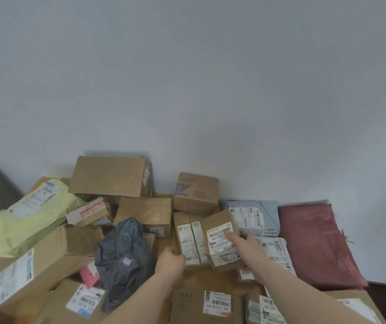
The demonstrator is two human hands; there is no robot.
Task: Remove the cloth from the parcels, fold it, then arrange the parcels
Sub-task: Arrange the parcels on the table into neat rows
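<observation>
A folded dark red cloth (318,244) lies at the right of the pile, against the wall. Many cardboard parcels crowd the surface. My right hand (245,244) grips a small brown box with a barcode label (220,239) from its right side, thumb on the label. My left hand (171,263) holds the near left corner of a taped box with white labels (190,242) just beside it. Both boxes sit in the middle of the pile, touching each other.
A large box (110,176) and a blue-printed box (195,192) stand by the wall. A yellow mailer (30,216) lies at left, a grey plastic bag (124,256) centre-left, a pale blue mailer (255,216) behind my right hand. More labelled boxes (215,305) fill the front.
</observation>
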